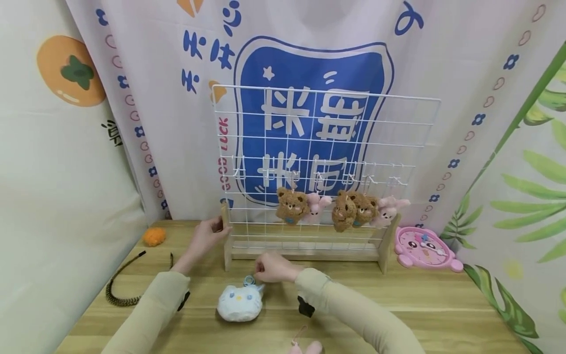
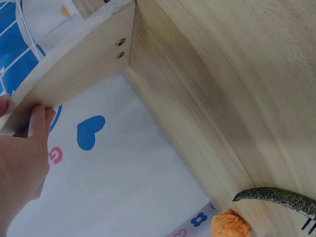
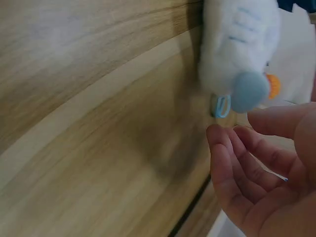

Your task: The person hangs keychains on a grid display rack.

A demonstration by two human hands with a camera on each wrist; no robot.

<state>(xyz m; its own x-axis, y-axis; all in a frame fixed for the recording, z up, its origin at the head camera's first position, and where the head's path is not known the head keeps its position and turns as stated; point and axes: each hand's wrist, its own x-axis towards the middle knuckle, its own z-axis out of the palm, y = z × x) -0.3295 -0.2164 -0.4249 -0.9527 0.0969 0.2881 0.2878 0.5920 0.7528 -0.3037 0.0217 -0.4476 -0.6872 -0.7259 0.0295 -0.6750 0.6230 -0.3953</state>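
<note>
My left hand (image 1: 208,239) grips the left wooden post (image 1: 226,246) of a white wire grid rack (image 1: 327,123). In the left wrist view its thumb and fingers lie on opposite sides of that post (image 2: 74,64). My right hand (image 1: 275,268) is just above the table, beside a white cat-faced plush (image 1: 240,305) with a light-blue ring (image 1: 249,280) at its top. Up close, the thumb and bent fingers of the right hand (image 3: 266,168) are apart with nothing between them, right at the plush's blue loop (image 3: 222,106).
Brown bear plushes (image 1: 292,205) and pink bunny plushes (image 1: 386,211) hang on the rack's hooks. A pink clock (image 1: 426,248) stands right of it. An orange fuzzy ball (image 1: 154,236) and a dark patterned headband (image 1: 121,300) lie left. Another pink plush (image 1: 306,348) lies at the near edge.
</note>
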